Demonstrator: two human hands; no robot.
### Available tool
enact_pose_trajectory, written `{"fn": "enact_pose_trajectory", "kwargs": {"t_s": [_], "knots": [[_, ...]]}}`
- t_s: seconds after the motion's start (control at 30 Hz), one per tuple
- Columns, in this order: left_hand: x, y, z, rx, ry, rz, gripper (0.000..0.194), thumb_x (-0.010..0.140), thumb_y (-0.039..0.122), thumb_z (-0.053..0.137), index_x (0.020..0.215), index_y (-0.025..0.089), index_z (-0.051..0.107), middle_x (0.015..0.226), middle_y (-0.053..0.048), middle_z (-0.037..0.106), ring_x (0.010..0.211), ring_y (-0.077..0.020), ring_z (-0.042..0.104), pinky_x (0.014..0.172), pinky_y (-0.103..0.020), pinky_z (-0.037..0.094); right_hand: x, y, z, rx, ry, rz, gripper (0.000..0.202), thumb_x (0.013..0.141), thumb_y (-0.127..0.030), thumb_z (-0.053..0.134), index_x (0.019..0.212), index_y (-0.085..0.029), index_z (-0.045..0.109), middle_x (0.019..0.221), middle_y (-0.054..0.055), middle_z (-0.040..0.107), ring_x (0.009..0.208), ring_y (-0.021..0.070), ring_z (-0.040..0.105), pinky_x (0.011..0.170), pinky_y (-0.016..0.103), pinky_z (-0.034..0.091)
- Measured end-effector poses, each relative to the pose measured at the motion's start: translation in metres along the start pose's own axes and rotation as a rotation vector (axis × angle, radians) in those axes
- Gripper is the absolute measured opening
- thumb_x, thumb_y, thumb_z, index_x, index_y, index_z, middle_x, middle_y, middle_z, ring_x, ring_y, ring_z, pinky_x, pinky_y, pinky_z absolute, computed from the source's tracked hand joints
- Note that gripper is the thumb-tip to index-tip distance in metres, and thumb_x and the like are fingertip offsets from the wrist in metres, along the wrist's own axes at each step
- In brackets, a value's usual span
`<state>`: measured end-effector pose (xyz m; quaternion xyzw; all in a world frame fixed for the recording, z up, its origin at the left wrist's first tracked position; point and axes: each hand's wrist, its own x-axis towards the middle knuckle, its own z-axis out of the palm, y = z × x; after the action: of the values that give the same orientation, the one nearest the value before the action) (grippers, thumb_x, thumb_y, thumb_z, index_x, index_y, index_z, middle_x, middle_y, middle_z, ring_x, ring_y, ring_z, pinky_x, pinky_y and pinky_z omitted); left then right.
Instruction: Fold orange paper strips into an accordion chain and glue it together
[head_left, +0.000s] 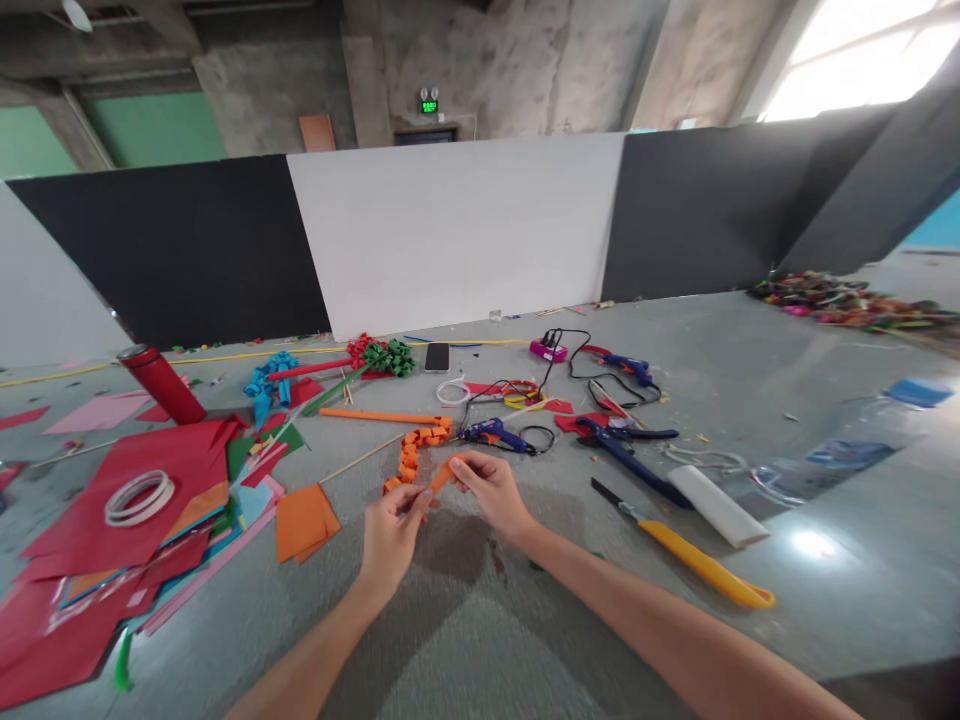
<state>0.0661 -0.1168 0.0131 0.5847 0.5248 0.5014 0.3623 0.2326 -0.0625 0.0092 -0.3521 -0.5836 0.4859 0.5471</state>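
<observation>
My left hand point(394, 525) and my right hand point(491, 488) are both closed, pinching a small strip of orange paper point(442, 478) from either end. Just beyond my fingers, a chain of curled orange paper point(409, 455) trails on the floor beside an orange rod point(375, 414). A blue glue gun point(495, 434) lies right behind my right hand, its nozzle by the curled chain. To the left of my left hand rests a small stack of orange paper squares point(304, 522).
Red sheets point(142, 480), a white tape roll point(139, 498) and a red bottle point(165, 385) are at left. On the right lie a yellow-handled knife point(697, 560), navy pliers-like tool point(637, 460) and white block point(718, 506). Behind are green paper curls point(391, 358), a phone point(437, 357) and a second glue gun point(628, 367).
</observation>
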Motion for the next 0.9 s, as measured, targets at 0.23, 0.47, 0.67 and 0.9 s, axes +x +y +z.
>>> {"fn": "enact_pose_trajectory", "kwargs": {"t_s": [0.23, 0.47, 0.67, 0.9], "knots": [[0.0014, -0.0029, 0.0009, -0.022, -0.029, -0.025, 0.035, 0.088, 0.047, 0.060, 0.093, 0.015, 0.074, 0.080, -0.006, 0.075, 0.063, -0.0159, 0.063, 0.062, -0.024, 0.048, 0.0006, -0.0023, -0.0028, -0.030, 0.039, -0.058, 0.038, 0.085, -0.050, 0.065, 0.067, -0.017, 0.066, 0.059, -0.001, 0.052, 0.055, 0.0117, 0.042, 0.052, 0.025, 0.031], [0.0013, -0.0003, -0.0003, -0.035, -0.010, -0.022, 0.033, 0.087, 0.047, 0.061, 0.088, 0.016, 0.072, 0.077, -0.006, 0.075, 0.060, -0.0146, 0.062, 0.060, -0.023, 0.047, 0.0005, -0.0064, -0.0009, 0.017, 0.031, -0.035, 0.035, 0.085, -0.050, 0.066, 0.073, -0.017, 0.068, 0.063, 0.000, 0.056, 0.057, 0.0120, 0.045, 0.054, 0.025, 0.034], [0.0021, -0.0015, 0.0012, -0.085, -0.024, -0.065, 0.034, 0.085, 0.048, 0.063, 0.089, 0.016, 0.071, 0.078, -0.006, 0.075, 0.057, -0.0146, 0.062, 0.057, -0.023, 0.048, 0.0014, -0.0058, -0.0022, 0.023, 0.085, -0.036, 0.035, 0.082, -0.051, 0.069, 0.075, -0.017, 0.069, 0.062, -0.001, 0.054, 0.058, 0.0124, 0.043, 0.055, 0.025, 0.034], [0.0021, 0.0017, 0.0030, -0.145, -0.043, -0.097, 0.035, 0.083, 0.049, 0.065, 0.089, 0.015, 0.070, 0.075, -0.006, 0.075, 0.054, -0.0147, 0.064, 0.055, -0.023, 0.049, 0.0027, -0.0031, -0.0054, 0.004, 0.137, -0.039, 0.034, 0.083, -0.050, 0.068, 0.076, -0.017, 0.071, 0.064, 0.001, 0.056, 0.060, 0.0133, 0.044, 0.056, 0.026, 0.034]]}}
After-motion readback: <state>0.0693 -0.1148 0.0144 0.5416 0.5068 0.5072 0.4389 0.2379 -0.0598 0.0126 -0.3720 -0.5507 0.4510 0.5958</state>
